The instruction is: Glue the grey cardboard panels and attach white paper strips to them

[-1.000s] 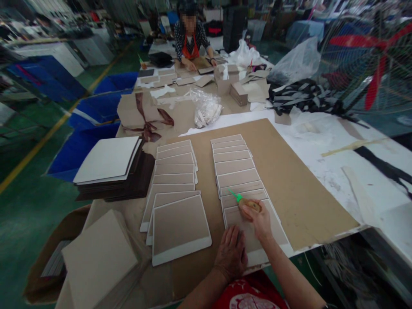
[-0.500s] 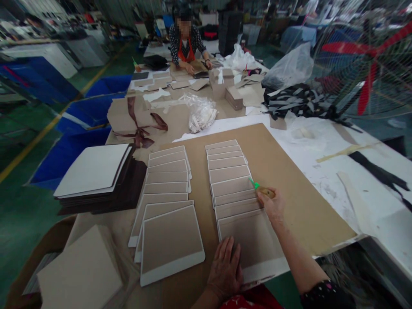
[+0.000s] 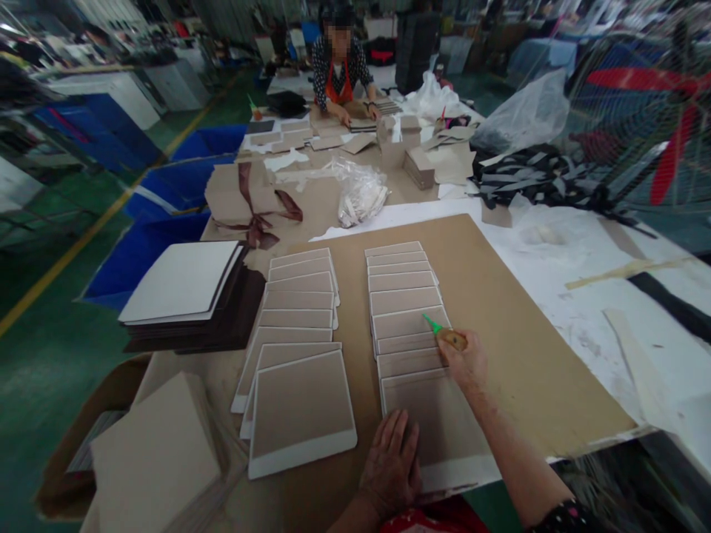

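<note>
My right hand [image 3: 464, 359] is closed around a small glue bottle [image 3: 453, 339] with a green pointed nozzle. The nozzle tip is over the right-hand row of overlapping grey-brown panels [image 3: 408, 323]; whether it touches one I cannot tell. My left hand [image 3: 391, 455] lies flat, fingers stretched, on the nearest panel [image 3: 444, 422] of that row. To its left runs a second overlapping row of white-edged panels [image 3: 303, 403]. Both rows rest on a brown board [image 3: 522, 355].
On the left stand a dark stack topped with a white sheet [image 3: 181, 281] and a pile of beige boards [image 3: 155, 451]. A ribbon-tied bundle [image 3: 238, 196] and a plastic bag [image 3: 361, 194] lie beyond. A co-worker [image 3: 340, 70] works across the table; a fan [image 3: 666, 111] stands right.
The camera view has shifted, so the scene sits further right. My right hand has drawn the nozzle slightly left and nearer along the panels. My left hand stays in place.
</note>
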The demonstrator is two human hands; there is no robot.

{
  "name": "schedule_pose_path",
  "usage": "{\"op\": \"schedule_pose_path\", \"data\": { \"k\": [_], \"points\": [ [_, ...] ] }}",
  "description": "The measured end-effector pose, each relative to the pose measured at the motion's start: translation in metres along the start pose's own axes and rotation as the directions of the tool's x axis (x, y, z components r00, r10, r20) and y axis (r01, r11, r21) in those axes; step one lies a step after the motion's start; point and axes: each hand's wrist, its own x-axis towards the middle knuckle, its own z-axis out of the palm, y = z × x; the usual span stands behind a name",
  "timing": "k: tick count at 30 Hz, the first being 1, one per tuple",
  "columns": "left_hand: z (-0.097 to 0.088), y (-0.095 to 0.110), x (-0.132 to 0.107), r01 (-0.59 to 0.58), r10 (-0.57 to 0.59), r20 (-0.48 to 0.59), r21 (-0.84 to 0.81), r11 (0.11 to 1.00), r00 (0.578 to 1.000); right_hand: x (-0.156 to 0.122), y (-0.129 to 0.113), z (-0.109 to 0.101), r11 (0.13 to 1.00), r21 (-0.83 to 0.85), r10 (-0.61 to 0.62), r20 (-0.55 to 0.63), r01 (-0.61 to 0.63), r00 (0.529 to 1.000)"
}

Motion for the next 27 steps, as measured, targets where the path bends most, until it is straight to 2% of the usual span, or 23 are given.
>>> {"op": "schedule_pose_path", "data": {
  "k": [4,8,13,17,21,24,27],
  "points": [
    [0.001,0.000,-0.002,0.000,0.000,0.019,-0.004,1.000,1.000,-0.020,-0.016,0.022,0.998,0.048,-0.056,0.095,0.051,0.994],
    [0.003,0.000,-0.004,-0.002,0.002,0.009,-0.003,1.000,1.000,-0.040,-0.033,0.040,0.995,0.091,-0.059,0.164,0.044,0.985],
    [0.002,0.001,-0.002,0.015,-0.016,-0.017,-0.007,1.000,1.000,-0.058,-0.049,0.054,0.986,0.167,-0.021,0.230,-0.018,0.973],
    [0.001,0.002,-0.001,0.006,-0.007,-0.015,-0.003,1.000,1.000,-0.064,-0.054,0.058,0.956,0.264,0.061,0.243,-0.126,0.968],
    [0.001,0.001,-0.001,0.010,-0.009,-0.009,0.015,1.000,1.000,-0.051,-0.041,0.045,0.896,0.378,0.167,0.200,-0.233,0.966],
    [0.001,0.000,-0.001,0.002,-0.001,-0.010,0.030,1.000,1.000,-0.023,-0.022,0.029,0.881,0.402,0.228,0.099,-0.249,0.969],
    [0.001,-0.002,-0.001,-0.007,0.008,-0.029,0.045,0.999,1.000,0.012,-0.008,0.016,0.908,0.356,0.238,-0.005,-0.221,0.971]
  ]
}}
